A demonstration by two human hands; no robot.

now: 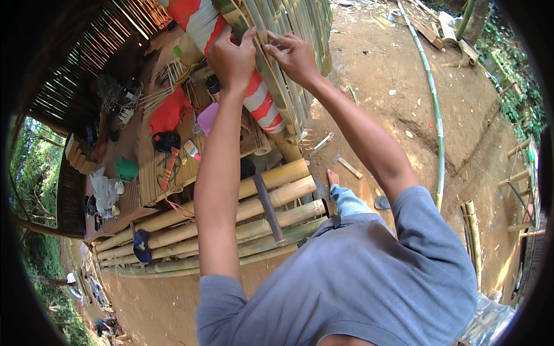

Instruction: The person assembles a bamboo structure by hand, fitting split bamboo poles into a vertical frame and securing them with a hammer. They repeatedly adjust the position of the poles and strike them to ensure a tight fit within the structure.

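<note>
Both my arms reach up to a panel of split bamboo strips [314, 40], beside a bamboo post wrapped in red and white plastic [262, 104]. My left hand [232, 57] is closed at the strips' left edge, in front of the wrapped post, thumb and index finger raised. Whatever it pinches is too small or hidden to name. At the same height, my right hand [294, 59] has its fingers bent and drawn together against the strips. I cannot make out anything between those fingertips. A narrow gap of bamboo separates the two hands.
Below left, a bamboo bench [254, 205] carries a dark flat bar [269, 207]. On the bamboo platform lie a red cloth [171, 109], a white bottle [191, 150] and a green container [127, 168]. A hammer [347, 165] and a long green bamboo pole [437, 115] lie on the dirt ground.
</note>
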